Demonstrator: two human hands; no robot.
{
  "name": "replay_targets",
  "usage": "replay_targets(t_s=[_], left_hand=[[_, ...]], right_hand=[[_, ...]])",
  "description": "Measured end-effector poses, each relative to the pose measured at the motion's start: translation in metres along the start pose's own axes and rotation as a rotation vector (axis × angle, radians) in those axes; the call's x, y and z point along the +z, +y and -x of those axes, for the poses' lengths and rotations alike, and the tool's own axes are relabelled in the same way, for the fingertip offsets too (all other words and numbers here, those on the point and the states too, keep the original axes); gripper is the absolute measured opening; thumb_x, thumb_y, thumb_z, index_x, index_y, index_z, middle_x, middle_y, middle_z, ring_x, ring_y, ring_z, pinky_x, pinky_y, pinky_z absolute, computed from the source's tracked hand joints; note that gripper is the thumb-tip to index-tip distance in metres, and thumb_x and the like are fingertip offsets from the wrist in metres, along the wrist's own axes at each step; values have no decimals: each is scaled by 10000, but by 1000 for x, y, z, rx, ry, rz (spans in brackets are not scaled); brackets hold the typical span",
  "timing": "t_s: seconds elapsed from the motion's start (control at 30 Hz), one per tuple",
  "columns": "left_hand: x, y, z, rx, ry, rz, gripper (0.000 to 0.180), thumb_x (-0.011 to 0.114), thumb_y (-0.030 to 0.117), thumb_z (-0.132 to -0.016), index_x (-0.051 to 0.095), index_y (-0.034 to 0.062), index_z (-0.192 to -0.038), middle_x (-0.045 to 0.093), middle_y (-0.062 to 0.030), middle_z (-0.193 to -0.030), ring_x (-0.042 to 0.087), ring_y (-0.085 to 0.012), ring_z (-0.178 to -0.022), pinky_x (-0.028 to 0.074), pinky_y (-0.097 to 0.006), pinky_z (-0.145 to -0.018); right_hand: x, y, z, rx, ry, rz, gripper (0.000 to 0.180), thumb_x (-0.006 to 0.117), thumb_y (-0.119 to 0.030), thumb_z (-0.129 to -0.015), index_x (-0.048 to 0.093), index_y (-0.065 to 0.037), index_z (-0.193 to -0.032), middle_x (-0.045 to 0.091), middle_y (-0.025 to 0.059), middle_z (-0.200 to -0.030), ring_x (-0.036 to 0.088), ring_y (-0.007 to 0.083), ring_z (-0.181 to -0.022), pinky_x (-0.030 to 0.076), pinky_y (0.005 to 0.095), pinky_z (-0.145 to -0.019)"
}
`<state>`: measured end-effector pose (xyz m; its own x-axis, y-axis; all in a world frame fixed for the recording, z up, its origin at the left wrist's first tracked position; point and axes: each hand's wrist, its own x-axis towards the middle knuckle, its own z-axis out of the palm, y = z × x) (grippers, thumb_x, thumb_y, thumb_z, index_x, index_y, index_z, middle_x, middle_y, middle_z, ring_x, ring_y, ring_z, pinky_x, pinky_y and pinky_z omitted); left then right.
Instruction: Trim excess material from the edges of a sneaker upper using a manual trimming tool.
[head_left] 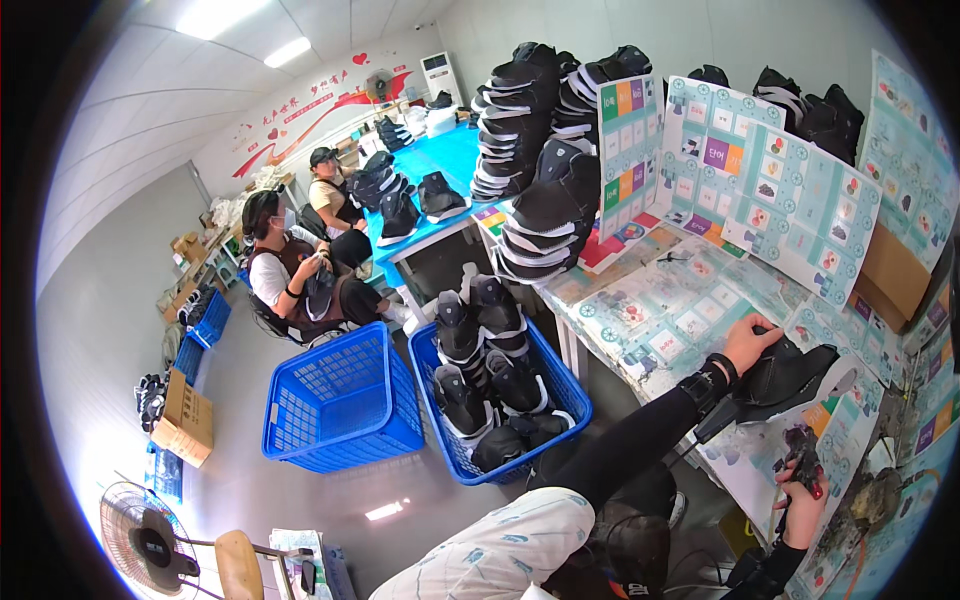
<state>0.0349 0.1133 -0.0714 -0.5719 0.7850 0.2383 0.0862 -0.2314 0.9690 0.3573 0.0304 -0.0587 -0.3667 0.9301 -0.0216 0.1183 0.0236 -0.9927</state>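
At the right of the head view, my left hand (pixel 750 345) grips the upper of a black shoe (pixel 785 380) with a pale sole. The shoe is held over the worktable, its sole turned toward the right. Below it, my right hand (pixel 803 510) is wrapped around a dark hand tool (pixel 800 455) with red parts, shaped like a small spray gun. The tool points up toward the shoe, with a gap between them. Part of its grip is hidden by my fingers.
Printed boards (pixel 775 190) stand around the worktable (pixel 665 310). Tall stacks of black shoes (pixel 515 120) rise behind. On the floor are a blue basket of shoes (pixel 575 390) and another blue basket (pixel 340 400). Two people sit left of a blue table (pixel 440 160). A fan (pixel 150 540) stands lower left.
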Motion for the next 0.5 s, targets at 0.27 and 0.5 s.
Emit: replay_targets(t_s=[0.27, 0.5], left_hand=[[-14, 17, 2, 116, -46, -12, 247, 850, 135, -854, 633, 53, -940, 668, -40, -861, 630, -139, -830, 528, -315, -774], [-13, 23, 19, 103, -7, -156, 388, 849, 152, -850, 630, 42, -1151, 724, -118, -1000, 705, -232, -911, 564, -370, -858]], right_hand=[[8, -1, -6, 11, 1, -60, 332, 585, -46, -770, 655, 1, -1091, 701, 59, -899, 688, 165, -774, 504, 270, -432], [2, -5, 6, 13, 3, 3, 319, 622, -78, -786, 666, -9, -1094, 697, 50, -876, 686, 167, -756, 490, 264, -437]])
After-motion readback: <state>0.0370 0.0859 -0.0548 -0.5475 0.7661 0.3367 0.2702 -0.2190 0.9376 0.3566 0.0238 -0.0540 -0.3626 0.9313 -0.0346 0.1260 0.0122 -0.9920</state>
